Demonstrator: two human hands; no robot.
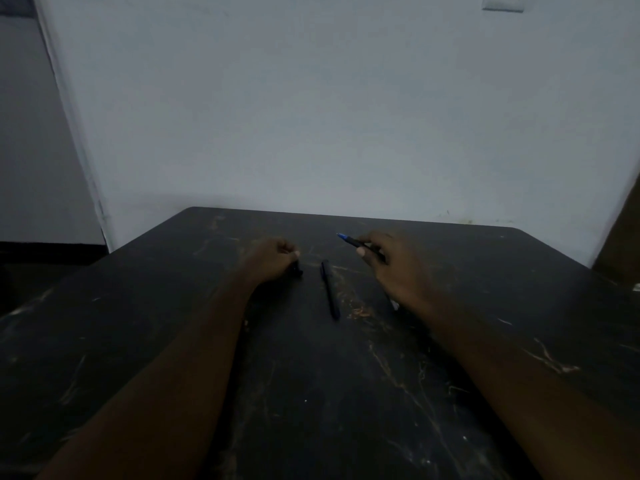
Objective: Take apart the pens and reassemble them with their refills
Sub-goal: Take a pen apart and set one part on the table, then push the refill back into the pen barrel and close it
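Your forearms are reaching over the scratched dark table (450, 393). From the head view, your right hand (391, 268) is pinching a blue-tipped pen (356, 242) by its barrel, raised off the surface. Your left hand (273, 259) is curling around a small dark piece (298, 271); what it is stays unclear. Between them, a black pen (330, 289) is lying flat: probably light, stiff, slick, so grip mid-barrel.

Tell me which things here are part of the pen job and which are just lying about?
Part of the job:
- black pen with a blue tip, held in the right hand
- slim black pen lying on the table between the hands
- small dark piece at the left hand; too dim to identify

Just there:
- scratched black table
- white wall plate
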